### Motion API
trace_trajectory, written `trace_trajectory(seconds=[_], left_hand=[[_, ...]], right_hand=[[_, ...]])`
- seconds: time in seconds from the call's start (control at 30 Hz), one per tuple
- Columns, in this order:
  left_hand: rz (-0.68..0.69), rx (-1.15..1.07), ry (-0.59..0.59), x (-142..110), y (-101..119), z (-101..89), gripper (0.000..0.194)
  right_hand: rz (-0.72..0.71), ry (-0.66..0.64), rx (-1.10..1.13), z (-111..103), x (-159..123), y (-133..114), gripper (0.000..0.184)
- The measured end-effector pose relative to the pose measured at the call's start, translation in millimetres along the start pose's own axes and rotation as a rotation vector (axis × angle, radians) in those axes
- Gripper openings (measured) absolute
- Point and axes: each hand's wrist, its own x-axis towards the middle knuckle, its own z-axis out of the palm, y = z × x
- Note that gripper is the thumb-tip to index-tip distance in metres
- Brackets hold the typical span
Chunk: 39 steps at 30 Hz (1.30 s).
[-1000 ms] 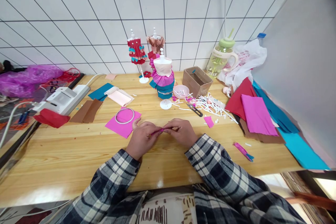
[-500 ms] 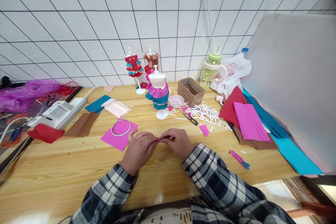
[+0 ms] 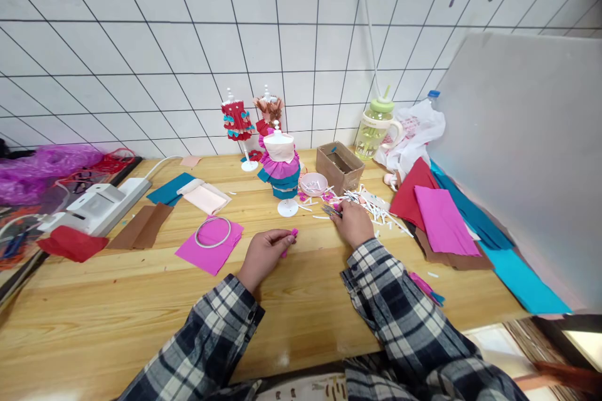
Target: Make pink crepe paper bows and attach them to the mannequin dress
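Between the thumb and fingers of my left hand (image 3: 267, 255) is a small twisted piece of pink crepe paper (image 3: 294, 233). My right hand (image 3: 353, 223) has its fingers closed on the dark thread snips (image 3: 332, 210), whose metal tips point left just above the tabletop. Beyond the hands stands a small white dress form (image 3: 281, 149) dressed in pink and teal ruffles. Left of my left hand, a silver ring (image 3: 213, 244) rests on a pink crepe sheet (image 3: 207, 260).
White paper strips (image 3: 376, 207) lie scattered beside a small pink bowl (image 3: 313, 184) and a cardboard box (image 3: 339, 168). A drink bottle (image 3: 373, 128) stands behind. Folded crepe sheets (image 3: 444, 222) are stacked at right; a white power strip (image 3: 101, 207) lies at left.
My hands have separated. The right one has moved forward and right and taken hold of the thread snips; the left keeps the twisted pink crepe paper.
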Motion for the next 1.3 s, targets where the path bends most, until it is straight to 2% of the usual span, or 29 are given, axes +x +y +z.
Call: trace_trajectory(seconds=[0.1,0.2,0.3,0.37,0.5,0.63,0.83,1.17,1.3], left_hand=[[-0.027,-0.115,0.03,1.6,-7.2,-5.4,0.038],[-0.044,-0.17,0.068,2.6,-6.2,-9.8,0.04],[-0.069,-0.187,0.047,3.2,-4.5,-10.2,0.04],[-0.067,-0.185,0.036,3.4,-4.8,-9.6,0.039],[-0.043,-0.182,0.033,3.6,-7.2,-9.5,0.037],[-0.037,-0.216,0.048,3.1,-7.2,-10.1,0.037],[-0.014,-0.241,0.037,0.7,-5.3,-9.3,0.035],[-0.009,-0.195,-0.014,-0.1,-8.4,-6.9,0.031],[0.015,-0.115,0.029,-1.9,-7.6,-6.8,0.031]], right_hand=[[-0.066,0.01,0.038,-1.9,-5.1,-2.8,0.018],[-0.117,0.119,0.028,-7.9,-13.4,-12.7,0.023],[-0.144,0.253,0.042,-16.0,-20.8,-23.8,0.028],[-0.137,0.264,0.059,-21.6,-24.5,-28.6,0.031],[-0.131,0.096,0.173,-27.3,-33.6,-37.1,0.043],[-0.21,-0.148,0.383,-19.9,-47.1,-54.6,0.034],[-0.251,-0.317,0.35,-8.2,-57.1,-70.9,0.03],[-0.312,-0.369,0.403,-4.9,-58.2,-69.9,0.026],[-0.308,-0.367,0.401,-5.5,-57.8,-69.3,0.027]])
